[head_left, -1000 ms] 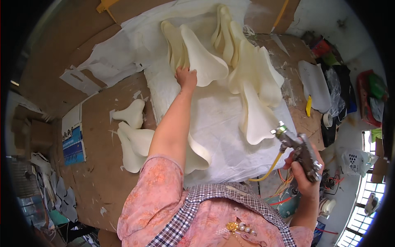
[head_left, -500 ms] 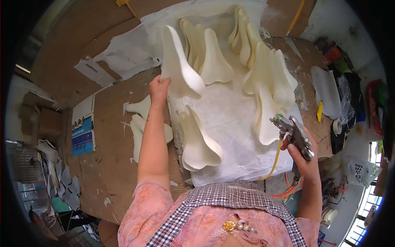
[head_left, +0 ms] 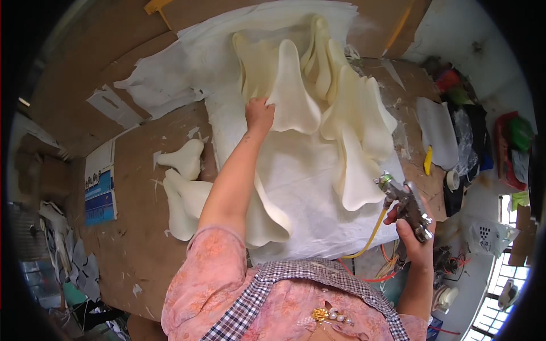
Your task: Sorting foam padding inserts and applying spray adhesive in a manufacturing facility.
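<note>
Pad (head_left: 267, 223) partly behind left forearm (head_left: 232, 176)

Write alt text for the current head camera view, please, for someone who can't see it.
A person's right grip holds a metal spray gun with a yellow hose, while the left grip is at the lower edge of cream saddle-shaped pieces. Similar pieces stand on a white sheet beside brown cardboard.

Glare from right-hand window (head_left: 503, 268)

The spray gun (head_left: 407, 208) is shiny metal, the saddle-shaped pieces (head_left: 294, 94) smooth and matt, the cardboard (head_left: 139, 238) scuffed.
</note>
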{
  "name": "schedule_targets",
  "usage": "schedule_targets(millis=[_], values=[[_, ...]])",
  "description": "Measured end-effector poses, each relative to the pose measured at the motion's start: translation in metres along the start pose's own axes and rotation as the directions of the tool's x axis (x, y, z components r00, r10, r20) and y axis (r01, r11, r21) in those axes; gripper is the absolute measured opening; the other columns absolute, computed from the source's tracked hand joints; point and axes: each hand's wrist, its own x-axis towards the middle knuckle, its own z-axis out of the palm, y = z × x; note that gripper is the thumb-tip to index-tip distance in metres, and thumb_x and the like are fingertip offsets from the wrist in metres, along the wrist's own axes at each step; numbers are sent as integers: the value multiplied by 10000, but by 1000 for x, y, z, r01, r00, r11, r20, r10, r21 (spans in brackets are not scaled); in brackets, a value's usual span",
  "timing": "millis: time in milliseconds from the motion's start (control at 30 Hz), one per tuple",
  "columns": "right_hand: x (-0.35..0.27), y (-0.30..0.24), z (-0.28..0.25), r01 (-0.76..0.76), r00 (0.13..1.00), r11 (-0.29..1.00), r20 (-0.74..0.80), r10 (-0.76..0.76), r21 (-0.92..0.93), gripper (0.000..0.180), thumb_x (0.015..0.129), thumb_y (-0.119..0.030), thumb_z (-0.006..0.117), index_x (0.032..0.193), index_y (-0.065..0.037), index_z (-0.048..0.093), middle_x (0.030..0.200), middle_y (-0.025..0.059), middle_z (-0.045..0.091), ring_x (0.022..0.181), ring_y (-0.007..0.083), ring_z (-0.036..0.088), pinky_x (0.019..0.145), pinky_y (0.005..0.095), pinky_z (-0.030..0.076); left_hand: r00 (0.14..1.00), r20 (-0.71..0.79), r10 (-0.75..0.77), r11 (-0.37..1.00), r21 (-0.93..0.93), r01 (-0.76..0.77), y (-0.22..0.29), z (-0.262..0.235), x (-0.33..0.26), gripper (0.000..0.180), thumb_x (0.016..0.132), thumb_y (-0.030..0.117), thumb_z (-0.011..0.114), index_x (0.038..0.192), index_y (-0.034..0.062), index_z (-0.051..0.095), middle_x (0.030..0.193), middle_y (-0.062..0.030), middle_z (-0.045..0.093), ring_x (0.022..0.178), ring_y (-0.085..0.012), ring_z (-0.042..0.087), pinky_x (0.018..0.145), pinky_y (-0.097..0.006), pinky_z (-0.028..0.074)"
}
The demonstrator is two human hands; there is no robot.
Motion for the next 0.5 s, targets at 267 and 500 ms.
schedule_targets(millis=[267, 500], values=[[47, 42, 7, -61, 994, 988, 81, 73, -143, 563, 782, -140, 630, 1256, 48, 393, 875, 71, 583, 726, 120, 550, 657, 251, 466, 776, 402, -486, 704, -346, 620, -44, -279, -91, 256, 788, 154, 606, 978, -18, 612, 808, -45, 639, 705, -113, 586, 630, -258, 470], [61, 3, 12, 179, 979, 977, -119, -165, 114, 537, 798, -64, 591, 1276, 39, 369, 853, 87, 565, 716, 145, 558, 669, 260, 474, 900, 33, -435, 873, 262, 412, -111, -288, -155, 496, 711, 244, 698, 1122, 20, 534, 1231, -197, 441, 1137, -299, 447, 933, -394, 372]])
